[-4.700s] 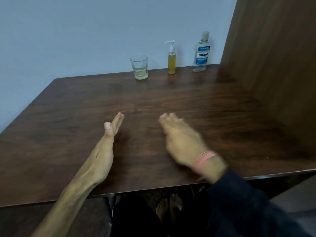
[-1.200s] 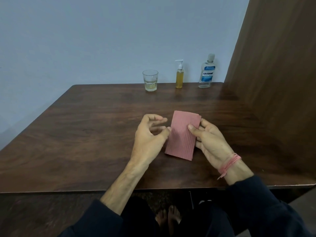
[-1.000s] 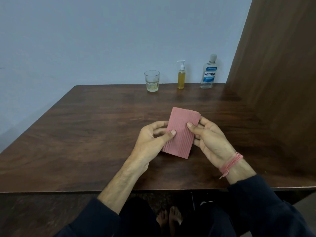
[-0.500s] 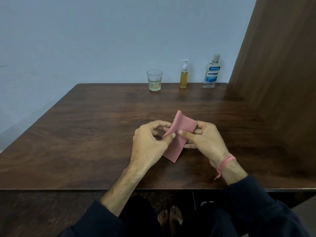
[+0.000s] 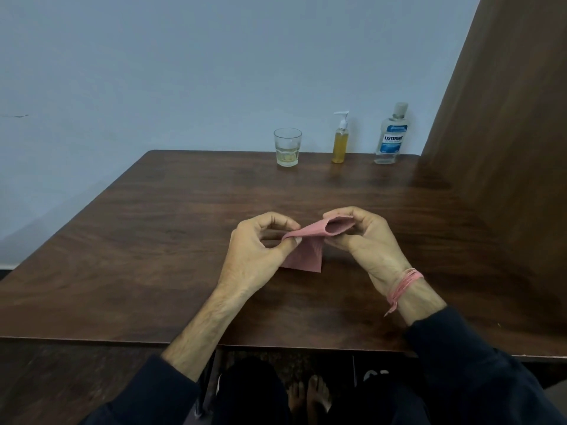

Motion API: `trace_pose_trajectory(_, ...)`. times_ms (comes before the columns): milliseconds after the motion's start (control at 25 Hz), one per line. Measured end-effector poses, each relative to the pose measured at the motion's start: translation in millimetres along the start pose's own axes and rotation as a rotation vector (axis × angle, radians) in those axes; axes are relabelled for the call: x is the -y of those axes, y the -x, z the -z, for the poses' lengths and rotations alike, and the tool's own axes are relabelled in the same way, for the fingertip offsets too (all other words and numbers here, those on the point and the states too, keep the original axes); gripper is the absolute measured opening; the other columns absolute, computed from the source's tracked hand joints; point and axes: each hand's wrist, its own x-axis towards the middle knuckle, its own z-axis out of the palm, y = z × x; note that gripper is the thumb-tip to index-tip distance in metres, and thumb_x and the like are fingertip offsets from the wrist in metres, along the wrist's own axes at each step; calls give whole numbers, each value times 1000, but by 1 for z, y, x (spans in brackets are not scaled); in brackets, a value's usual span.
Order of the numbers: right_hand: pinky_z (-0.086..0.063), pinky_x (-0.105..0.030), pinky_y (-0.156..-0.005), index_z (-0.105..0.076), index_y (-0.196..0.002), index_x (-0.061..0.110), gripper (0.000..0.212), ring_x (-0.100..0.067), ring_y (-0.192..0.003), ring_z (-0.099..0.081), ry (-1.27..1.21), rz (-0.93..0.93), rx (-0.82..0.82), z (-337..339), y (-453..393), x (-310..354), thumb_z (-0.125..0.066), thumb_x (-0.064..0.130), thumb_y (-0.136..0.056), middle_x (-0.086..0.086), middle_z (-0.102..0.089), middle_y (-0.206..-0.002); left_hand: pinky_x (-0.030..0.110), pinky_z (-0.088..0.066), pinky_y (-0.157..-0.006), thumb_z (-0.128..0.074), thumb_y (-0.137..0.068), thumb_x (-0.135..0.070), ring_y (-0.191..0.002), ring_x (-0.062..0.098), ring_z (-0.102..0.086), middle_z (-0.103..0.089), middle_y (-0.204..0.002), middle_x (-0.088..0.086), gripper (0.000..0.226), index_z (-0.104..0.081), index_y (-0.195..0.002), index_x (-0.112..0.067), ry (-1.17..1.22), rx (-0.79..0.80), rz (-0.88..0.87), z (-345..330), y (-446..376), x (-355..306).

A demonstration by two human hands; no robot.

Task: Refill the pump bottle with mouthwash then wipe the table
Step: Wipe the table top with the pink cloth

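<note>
Pinching pink cloth (image 5: 306,250) at upper edge: left grip (image 5: 257,256) at one corner, right grip (image 5: 365,240) at the other. Judged light, limp, non-fragile; best taken at edges, bunched for wiping bench (image 5: 153,240).

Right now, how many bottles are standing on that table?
2, both upright at the table's far edge by the wall: a slim white-pump bottle of yellow liquid, and right of it a clear plastic mouthwash bottle with a blue label. None looks hidden.

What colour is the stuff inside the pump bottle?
Yellow-orange; the pump bottle shows best in the head view.
</note>
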Motion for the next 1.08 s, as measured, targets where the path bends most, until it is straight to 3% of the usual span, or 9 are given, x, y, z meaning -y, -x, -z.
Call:
trace_pose_trajectory(200, -59, -26, -90, -84, -89, 29, 51, -8, -104, -73, 181, -21, -23, -21, -36, 6, -66, -19, -85, 11, -81, -102, 14, -64, -92, -93, -96, -8, -112, -4, -80, -86, -111, -25, 29, -92, -98, -37, -117, -64, -57, 23, -20, 5)
trace_pose_trajectory(280, -63, -24, -81, -80, -97, 25, 41, -11, -102, -76, 84, -55, -23, -37, -61, 12, -71, -14, -89, 5, -80, -106, 12, -63, -86, -93, -97, -10, -105, -4, -81, -87, -105, -21, 26, -88, -99, -35, -92, -92, -44, 34, -42, 8)
trace_pose_trajectory(360, -66, -29, -74, -63, -109, 17, 34, -19, -99, -79, -116, -134, -37, -57, -88, 15, -79, -7, -90, -8, -75, -112, 13, -62, -79, -94, -97, -20, -99, -1, -82, -88, -101, -12, 21, -77, -102, -31, -79, -152, -6, 44, -69, 12)
trace_pose_trajectory(480, -69, -35, -73, -53, -94, 13, 33, -24, -97, -80, -78, -118, -157, -96, -139, 11, -82, 0, -90, -12, -73, -107, 15, -61, -63, -90, -102, -26, -95, 2, -79, -84, -99, -8, 27, -64, -94, -27, -167, -241, 29, 58, -117, 23)
trace_pose_trajectory(600, -67, -38, -84, -76, -83, 17, 17, -15, -95, -77, 155, -14, -216, -130, -191, 2, -87, 4, -87, 4, -77, -95, 18, -65, -82, -89, -102, -20, -97, -4, -77, -83, -104, -18, 17, -79, -97, -32, -288, -225, 5, 71, -167, 44)
trace_pose_trajectory(680, -63, -38, -97, -82, -104, 21, 24, -11, -102, -72, 280, 24, -157, -145, -218, -2, -88, 8, -86, 9, -75, -106, 23, -68, -90, -90, -101, -15, -97, -7, -74, -81, -114, -20, 27, -85, -122, -31, -351, -190, 14, 77, -193, 57)
trace_pose_trajectory(800, -52, -40, -112, -66, -140, 15, 56, -24, -129, -62, 536, 92, -23, -168, -255, -13, -86, 13, -88, -4, -65, -139, 31, -67, -101, -87, -102, -8, -94, -8, -69, -79, -130, -11, 52, -76, -148, -28, -450, -151, 22, 83, -235, 79)
trace_pose_trajectory(960, -51, -43, -107, -56, -142, 9, 57, -31, -129, -59, 809, 178, 59, -190, -289, -24, -78, 17, -90, -8, -48, -150, 47, -64, -116, -81, -103, 0, -115, 11, -77, -81, -142, -1, 54, -74, -152, -23, -480, -159, 81, 82, -282, 101)
trace_pose_trajectory(1080, -50, -46, -110, -39, -157, 0, 66, -35, -143, -50, 1045, 158, 154, -196, -300, -36, -64, 23, -100, -17, -24, -171, 52, -58, -122, -81, -103, -1, -134, 21, -75, -76, -151, 1, 57, -71, -156, -21, -530, -148, 148, 78, -302, 111)
